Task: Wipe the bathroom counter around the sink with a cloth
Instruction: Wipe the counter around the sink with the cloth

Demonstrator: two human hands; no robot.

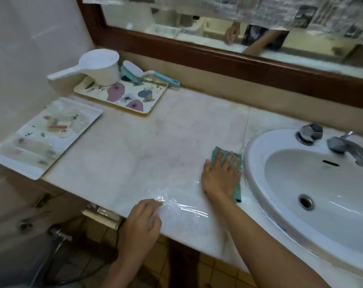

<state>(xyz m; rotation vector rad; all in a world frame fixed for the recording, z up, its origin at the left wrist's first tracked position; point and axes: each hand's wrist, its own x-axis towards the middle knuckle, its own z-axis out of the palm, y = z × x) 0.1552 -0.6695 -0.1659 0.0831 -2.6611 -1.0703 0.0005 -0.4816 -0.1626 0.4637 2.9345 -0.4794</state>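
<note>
A teal cloth point(219, 153) lies flat on the pale marble counter point(147, 146), right beside the left rim of the white sink point(257, 169). My right hand point(221, 175) presses on the cloth with its fingers spread and straight, covering most of it. My left hand point(142, 225) hovers at the counter's front edge with loosely curled fingers and holds nothing. A streak of water point(180, 206) glistens on the counter between the two hands.
A floral tray point(132, 98) at the back left carries a white scoop point(97, 67) and a blue scrubbing brush point(135, 73). A white tray point(37, 140) of toiletries overhangs the left end. Taps point(310, 133) stand behind the basin. A framed mirror point(218, 57) runs along the wall.
</note>
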